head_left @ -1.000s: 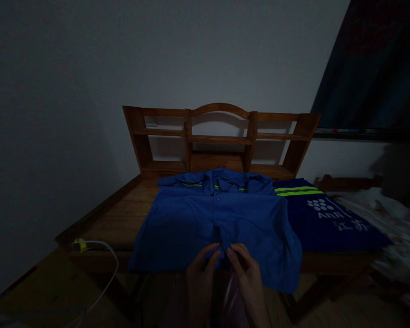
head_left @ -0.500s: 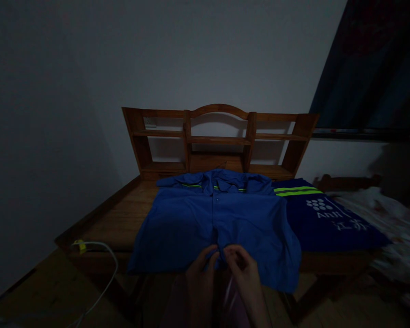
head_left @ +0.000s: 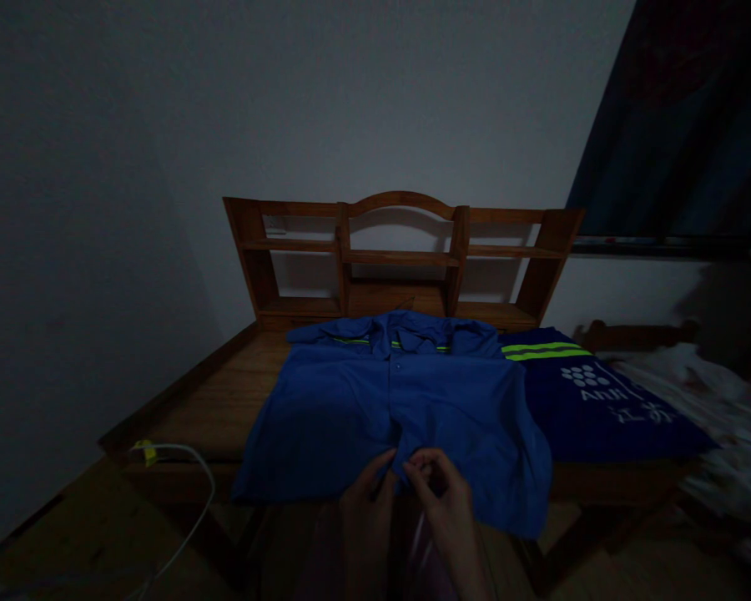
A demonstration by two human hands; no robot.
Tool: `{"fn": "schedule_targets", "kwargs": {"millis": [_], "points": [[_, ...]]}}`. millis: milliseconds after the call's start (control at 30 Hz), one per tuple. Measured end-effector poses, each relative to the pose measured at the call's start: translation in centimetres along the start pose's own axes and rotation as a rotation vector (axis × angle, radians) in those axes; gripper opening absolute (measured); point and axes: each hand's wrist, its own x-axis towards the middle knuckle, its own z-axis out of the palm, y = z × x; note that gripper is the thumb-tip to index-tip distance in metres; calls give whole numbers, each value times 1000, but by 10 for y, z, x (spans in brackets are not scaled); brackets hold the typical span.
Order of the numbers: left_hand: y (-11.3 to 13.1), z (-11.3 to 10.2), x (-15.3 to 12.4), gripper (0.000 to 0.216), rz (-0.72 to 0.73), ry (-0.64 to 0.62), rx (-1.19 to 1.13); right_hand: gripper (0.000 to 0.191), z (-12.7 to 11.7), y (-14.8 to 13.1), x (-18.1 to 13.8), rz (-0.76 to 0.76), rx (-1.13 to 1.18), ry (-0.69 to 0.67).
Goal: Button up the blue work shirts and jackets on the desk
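A blue work shirt (head_left: 375, 401) with a yellow-green stripe lies spread, front up, on a wooden desk (head_left: 219, 405). Its hem hangs over the near edge. My left hand (head_left: 364, 509) and my right hand (head_left: 446, 501) meet at the lower end of the shirt's front opening. The fingers of both pinch the fabric there, thumbs and fingertips close together. The room is dim, so small details such as buttons under my fingers are hard to make out.
A second dark blue garment (head_left: 594, 401) with a yellow-green stripe and white print lies to the right. A wooden shelf unit (head_left: 400, 259) stands at the desk's back. A white cable (head_left: 188, 484) hangs off the left front corner. Pale bedding (head_left: 719, 417) lies at far right.
My hands have stayed at the lower front of the shirt. The right fingers have curled in closer to the left ones, working the fabric between them.
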Motion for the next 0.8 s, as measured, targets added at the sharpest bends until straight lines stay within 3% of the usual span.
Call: {"fn": "schedule_targets", "kwargs": {"millis": [567,800], "points": [[-1,4,-3,27,81,-19,-16,20,-6,-1,-1,-50,5,-13],[7,3,-4,41,27,-15,-88,14,-3,-1,2,-110,-71,15]]}}
